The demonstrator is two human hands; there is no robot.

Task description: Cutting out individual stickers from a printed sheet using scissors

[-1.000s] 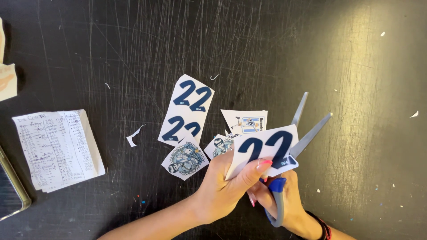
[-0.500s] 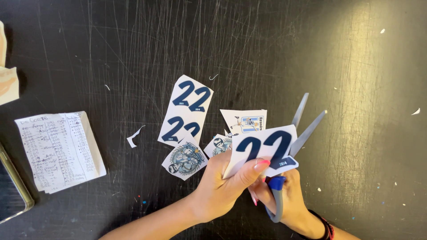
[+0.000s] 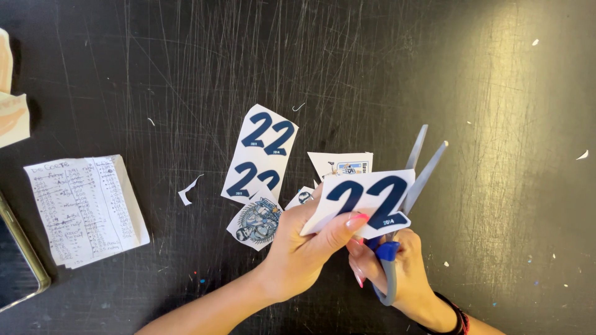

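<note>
My left hand (image 3: 298,248) pinches a white paper cut-out with large dark blue digits (image 3: 366,198), thumb on its lower edge. My right hand (image 3: 397,273) grips grey scissors with blue handle lining (image 3: 410,186); the blades point up and right, slightly parted, behind the cut-out's right edge. On the black scratched table (image 3: 496,124) lie a white strip with two rows of the same blue digits (image 3: 257,155), a round blue-grey emblem cut-out (image 3: 256,220) and a small white printed piece (image 3: 341,164).
A handwritten paper sheet (image 3: 84,208) lies at the left. A phone's corner (image 3: 18,260) shows at the lower left edge, a pale object (image 3: 9,111) at the upper left edge. A small white paper scrap (image 3: 186,191) and tiny specks dot the table.
The scissor blades have closed a little. Both hands and the held cut-out stay almost in the same place.
</note>
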